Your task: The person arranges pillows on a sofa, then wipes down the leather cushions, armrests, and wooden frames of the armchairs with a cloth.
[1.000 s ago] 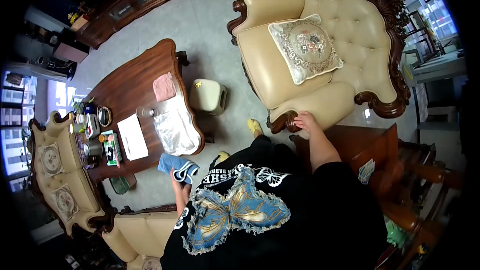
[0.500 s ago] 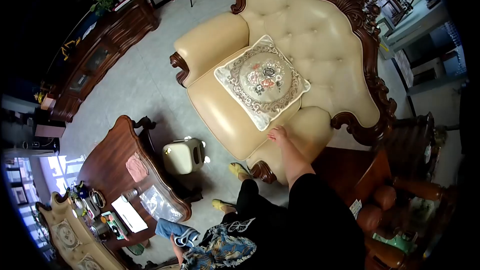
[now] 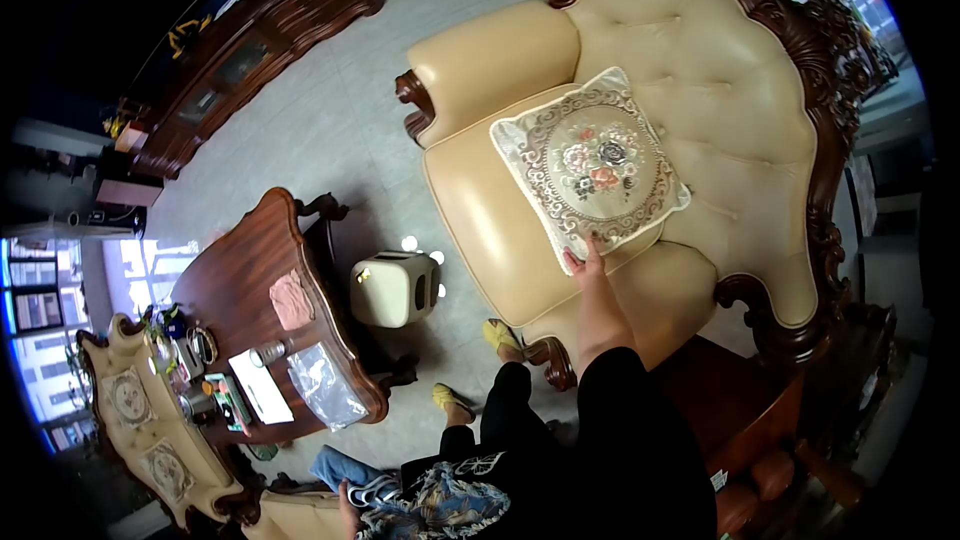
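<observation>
My right hand [image 3: 588,258] is at the near corner of a square cushion [image 3: 600,165], thumb and fingers closed on that corner. The cushion is cream with a floral medallion and scrolled border, and lies tilted on the seat of a beige leather armchair [image 3: 470,200]. At the lower left, my left hand [image 3: 348,508] is partly hidden as it holds a folded blue denim cloth [image 3: 345,468] with white-and-blue striped edges. Beside it, a dark patterned, frayed fabric [image 3: 440,505] lies against my body.
To the left stands a dark wooden coffee table [image 3: 235,295] bearing a pink cloth [image 3: 291,300], a clear plastic bag [image 3: 325,387] and white paper [image 3: 260,387]. A cream stool [image 3: 385,290] stands on the grey floor between table and armchair. A carved cabinet [image 3: 250,50] lines the far wall.
My right hand has moved from beside the cushion onto its near corner and closed there. The view has shifted, so the furniture appears displaced. My left hand still holds the denim cloth.
</observation>
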A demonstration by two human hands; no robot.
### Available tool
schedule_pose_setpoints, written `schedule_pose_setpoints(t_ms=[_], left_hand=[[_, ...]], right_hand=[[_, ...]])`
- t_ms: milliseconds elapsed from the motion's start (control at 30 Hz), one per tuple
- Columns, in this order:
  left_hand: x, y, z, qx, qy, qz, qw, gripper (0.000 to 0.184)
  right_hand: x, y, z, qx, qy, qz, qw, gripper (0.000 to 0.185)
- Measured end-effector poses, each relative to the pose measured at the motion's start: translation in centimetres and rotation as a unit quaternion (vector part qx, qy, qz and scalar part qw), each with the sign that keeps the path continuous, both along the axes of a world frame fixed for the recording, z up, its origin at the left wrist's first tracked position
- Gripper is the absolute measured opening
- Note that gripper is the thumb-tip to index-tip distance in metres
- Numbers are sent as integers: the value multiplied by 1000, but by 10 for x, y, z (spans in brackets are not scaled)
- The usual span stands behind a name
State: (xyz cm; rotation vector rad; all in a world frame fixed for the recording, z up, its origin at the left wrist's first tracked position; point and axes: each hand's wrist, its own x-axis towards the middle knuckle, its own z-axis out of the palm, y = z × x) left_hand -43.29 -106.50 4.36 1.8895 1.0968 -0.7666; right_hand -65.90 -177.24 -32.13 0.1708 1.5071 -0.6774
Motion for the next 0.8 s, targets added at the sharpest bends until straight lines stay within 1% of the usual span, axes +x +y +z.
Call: schedule_pose_setpoints(t_ms=[33, 100, 167, 200, 233, 300, 333, 367, 400, 433, 467, 500, 533, 600, 633, 700, 733, 767, 800], left_hand=[[-5, 2, 5, 5, 7, 0, 1000, 51], [-14, 8, 12, 10, 16, 4, 1000, 51], [-22, 9, 14, 13, 23, 4, 1000, 51], [-26, 9, 14, 13, 27, 3, 1000, 51], [-31, 9, 11, 10, 31, 5, 999, 51], [-38, 11, 5, -5, 50, 7, 999, 51], [-39, 12, 4, -11, 58, 8, 998, 52], [-45, 13, -4, -15, 73, 12, 997, 52], [-49, -11, 6, -1, 36, -26, 999, 50], [-51, -36, 17, 15, -1, -63, 998, 49], [-59, -8, -3, -20, -6, -74, 997, 48], [-65, 0, -14, -27, -19, -71, 997, 47], [-69, -11, -10, -38, -48, -57, 997, 43], [-76, -62, 29, -84, -72, 14, 994, 30], [-81, -40, 10, -144, -76, 58, 985, 28], [-97, -22, -2, -141, -90, 111, 980, 30], [-103, -15, -10, -185, -92, 161, 965, 32], [-114, -8, -17, -205, -118, 198, 951, 33], [-127, -1, -25, -228, -137, 226, 937, 32]], right_hand=[[-3, -1, -5, -2, 3, 2, 1000, 60], [9, -9, 12, 13, 89, 4, 996, 54], [-8, -26, -1, 15, 21, 66, 998, 42], [-2, -30, 14, -13, -5, 76, 997, 33], [0, -40, 26, -13, -3, 81, 997, 33], [3, -53, 57, -36, -26, 139, 989, 29], [2, -54, 73, -36, -24, 145, 988, 29], [5, -61, 91, -52, 10, 125, 991, 27], [8, -65, 115, -68, 43, 105, 991, 25], [6, -67, 137, -72, 43, 117, 990, 25], [2, -71, 159, -139, 39, 118, 982, 23], [1, -71, 183, -205, 33, 117, 971, 22], [5, -66, 211, -208, 29, 137, 968, 22], [13, -50, 269, -321, -18, 164, 933, 25], [11, -39, 291, -324, -26, 186, 927, 25], [5, -10, 331, -358, -36, 292, 886, 22], [9, 13, 355, -366, -17, 279, 888, 24], [23, 32, 375, -376, -10, 272, 886, 26], [28, 51, 396, -390, -8, 294, 873, 27]])
